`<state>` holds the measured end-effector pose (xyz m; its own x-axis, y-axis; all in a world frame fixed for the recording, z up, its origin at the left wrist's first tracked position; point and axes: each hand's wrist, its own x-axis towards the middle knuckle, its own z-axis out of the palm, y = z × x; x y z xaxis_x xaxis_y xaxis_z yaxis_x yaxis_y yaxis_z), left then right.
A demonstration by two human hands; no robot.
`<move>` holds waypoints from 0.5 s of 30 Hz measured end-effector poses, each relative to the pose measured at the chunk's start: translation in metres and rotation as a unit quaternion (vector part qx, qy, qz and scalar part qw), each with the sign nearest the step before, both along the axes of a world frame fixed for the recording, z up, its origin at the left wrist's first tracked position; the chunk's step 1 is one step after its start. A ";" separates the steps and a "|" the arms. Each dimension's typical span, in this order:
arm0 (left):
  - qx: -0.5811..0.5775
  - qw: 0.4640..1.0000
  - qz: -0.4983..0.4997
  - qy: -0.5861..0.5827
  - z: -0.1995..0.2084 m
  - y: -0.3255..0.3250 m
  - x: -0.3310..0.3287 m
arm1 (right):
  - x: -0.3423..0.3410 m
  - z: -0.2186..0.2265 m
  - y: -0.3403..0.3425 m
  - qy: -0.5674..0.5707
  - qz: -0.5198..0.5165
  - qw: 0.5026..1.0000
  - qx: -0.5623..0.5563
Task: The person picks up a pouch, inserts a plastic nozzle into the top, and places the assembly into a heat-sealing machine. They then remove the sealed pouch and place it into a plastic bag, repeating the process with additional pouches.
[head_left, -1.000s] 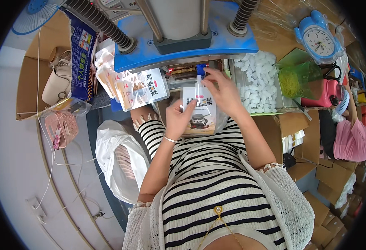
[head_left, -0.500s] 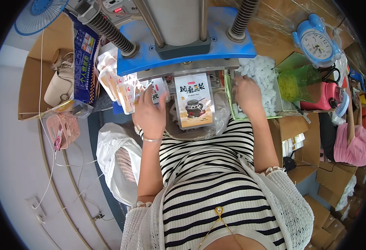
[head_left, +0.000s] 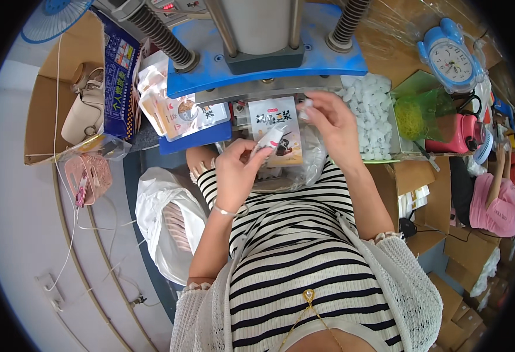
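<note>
My left hand (head_left: pixel 238 173) is closed on a white printed pouch (head_left: pixel 271 139), pinched between thumb and fingers and held tilted above my lap. Behind it a second pouch (head_left: pixel 269 108) hangs upright under the metal edge of a blue press (head_left: pixel 263 82). My right hand (head_left: pixel 334 129) pinches a small white plastic piece (head_left: pixel 308 104) at the fingertips, just right of the hanging pouch. Beside that hand lies a heap of similar white plastic pieces (head_left: pixel 368 123). More pouches (head_left: pixel 172 114) are stacked at the left on a blue board (head_left: pixel 197 139).
A clear plastic bag (head_left: pixel 310 158) lies below the hanging pouch. Right of the heap are a pink machine (head_left: pixel 454 134) and a blue alarm clock (head_left: pixel 450 58). At the left stand a cardboard box (head_left: pixel 49 105) and a white bag (head_left: pixel 158 193). Another person (head_left: pixel 495 199) sits far right.
My left hand has left the stacked pouches and come right with one pouch. From the heap's near side, my right hand has moved left and up, bringing a white piece.
</note>
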<state>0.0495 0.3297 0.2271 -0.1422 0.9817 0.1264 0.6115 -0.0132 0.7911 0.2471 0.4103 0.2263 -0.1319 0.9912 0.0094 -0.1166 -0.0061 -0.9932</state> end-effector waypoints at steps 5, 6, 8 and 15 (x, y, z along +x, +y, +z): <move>-0.144 0.958 0.013 -0.250 -0.048 0.010 0.016 | -0.013 -0.018 0.012 -0.145 0.126 0.981 0.038; -0.138 0.950 0.005 -0.280 -0.054 0.010 0.020 | -0.016 -0.028 0.010 -0.145 0.126 0.981 0.038; -0.132 0.942 -0.004 -0.310 -0.064 0.012 0.024 | -0.022 -0.052 0.007 -0.077 0.077 0.994 0.011; -0.142 0.944 -0.033 -0.295 -0.088 0.021 0.009 | -0.015 -0.039 0.010 -0.096 0.044 0.994 0.025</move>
